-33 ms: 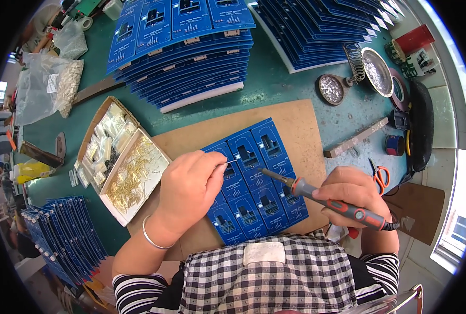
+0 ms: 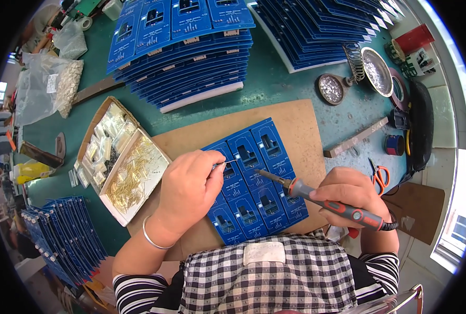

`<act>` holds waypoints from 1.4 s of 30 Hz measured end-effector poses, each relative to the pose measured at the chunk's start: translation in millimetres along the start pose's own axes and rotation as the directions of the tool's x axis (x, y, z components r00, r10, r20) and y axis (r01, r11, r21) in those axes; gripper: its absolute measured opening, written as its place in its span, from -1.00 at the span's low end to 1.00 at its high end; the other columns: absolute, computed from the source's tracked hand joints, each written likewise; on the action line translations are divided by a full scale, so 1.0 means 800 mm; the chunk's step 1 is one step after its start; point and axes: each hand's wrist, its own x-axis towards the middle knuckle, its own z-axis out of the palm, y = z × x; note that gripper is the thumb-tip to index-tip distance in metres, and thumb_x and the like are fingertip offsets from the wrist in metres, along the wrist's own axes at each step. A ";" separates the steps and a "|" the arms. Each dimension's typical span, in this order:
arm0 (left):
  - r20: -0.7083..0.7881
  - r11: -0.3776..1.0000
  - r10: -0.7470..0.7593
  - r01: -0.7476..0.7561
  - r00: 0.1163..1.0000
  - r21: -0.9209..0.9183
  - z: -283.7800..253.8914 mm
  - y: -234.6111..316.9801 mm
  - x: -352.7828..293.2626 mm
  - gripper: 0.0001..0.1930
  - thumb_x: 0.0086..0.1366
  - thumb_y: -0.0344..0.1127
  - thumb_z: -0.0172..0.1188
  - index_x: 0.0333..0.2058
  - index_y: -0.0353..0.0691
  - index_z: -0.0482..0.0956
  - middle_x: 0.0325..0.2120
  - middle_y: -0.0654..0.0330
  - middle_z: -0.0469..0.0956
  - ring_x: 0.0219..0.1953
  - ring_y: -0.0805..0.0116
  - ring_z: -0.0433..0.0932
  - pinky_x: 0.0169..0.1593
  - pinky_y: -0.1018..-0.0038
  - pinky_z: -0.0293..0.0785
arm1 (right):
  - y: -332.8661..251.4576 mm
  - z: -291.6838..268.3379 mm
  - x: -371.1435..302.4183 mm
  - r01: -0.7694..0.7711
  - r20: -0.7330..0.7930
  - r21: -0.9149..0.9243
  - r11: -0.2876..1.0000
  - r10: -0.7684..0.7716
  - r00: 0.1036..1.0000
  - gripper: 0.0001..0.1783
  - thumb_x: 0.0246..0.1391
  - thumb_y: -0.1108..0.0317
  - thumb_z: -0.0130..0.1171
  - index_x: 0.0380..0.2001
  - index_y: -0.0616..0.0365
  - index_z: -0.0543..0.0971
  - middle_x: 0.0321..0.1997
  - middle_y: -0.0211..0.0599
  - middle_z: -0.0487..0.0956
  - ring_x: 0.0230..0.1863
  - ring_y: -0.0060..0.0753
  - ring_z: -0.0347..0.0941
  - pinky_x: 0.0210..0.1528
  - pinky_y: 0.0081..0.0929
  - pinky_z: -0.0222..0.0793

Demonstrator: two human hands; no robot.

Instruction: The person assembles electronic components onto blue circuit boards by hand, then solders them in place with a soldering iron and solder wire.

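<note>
My right hand [image 2: 348, 193] is closed around the grey and red handle of a soldering iron [image 2: 316, 196]. The iron's tip points left, over the upper middle of a blue circuit board panel [image 2: 267, 204]; I cannot tell whether it touches. Thumb and forefinger of my left hand [image 2: 191, 180] pinch a thin silvery wire [image 2: 229, 161], whose end reaches toward the same part of the panel. The panel lies tilted on a brown board [image 2: 301, 118] and carries rows of identical sections with dark rectangular parts. My left hand covers its left edge.
Left of the panel is a divided cardboard box [image 2: 157, 152] with brass pins and small parts. Stacked blue panels [image 2: 191, 57] stand at the back, with more at back right and lower left. At right are an iron stand [image 2: 354, 60], a metal bar [image 2: 357, 137] and orange-handled scissors [image 2: 382, 178].
The soldering iron has shifted very slightly left with my right hand. The wire's visible end and my left fingertips have moved only slightly; the panel has stayed put.
</note>
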 end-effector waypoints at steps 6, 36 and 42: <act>0.002 0.993 -0.054 0.054 0.999 -0.102 -0.001 -0.002 -0.004 -0.89 0.07 -0.51 0.23 -0.42 -0.22 0.49 -0.55 0.12 0.50 -0.52 0.14 0.48 -0.42 0.33 0.42 | -0.001 0.008 0.005 0.006 -0.007 -0.017 1.000 -0.006 1.000 -0.59 -0.29 0.51 0.30 -0.22 0.21 0.60 -0.41 -0.23 0.55 -0.38 -0.24 0.51 -0.36 -0.38 0.42; 0.038 0.999 0.033 -0.032 0.999 -0.027 -0.012 -0.018 -0.029 -0.86 -0.05 -0.50 0.25 -0.48 -0.16 0.49 -0.61 0.21 0.45 -0.55 0.20 0.46 -0.48 0.35 0.39 | -0.021 0.038 0.029 0.002 0.064 -0.004 1.000 -0.002 0.998 -0.61 -0.28 0.49 0.32 -0.23 0.20 0.60 -0.43 -0.25 0.54 -0.38 -0.22 0.52 -0.34 -0.37 0.42; 0.079 0.998 0.052 -0.054 0.996 0.024 -0.014 -0.019 -0.031 -0.86 -0.05 -0.46 0.26 -0.46 -0.15 0.51 -0.61 0.22 0.41 -0.55 0.21 0.44 -0.49 0.35 0.37 | -0.021 0.038 0.030 0.007 0.063 -0.020 1.000 -0.006 0.998 -0.60 -0.30 0.49 0.31 -0.24 0.20 0.61 -0.43 -0.25 0.54 -0.39 -0.23 0.52 -0.36 -0.37 0.42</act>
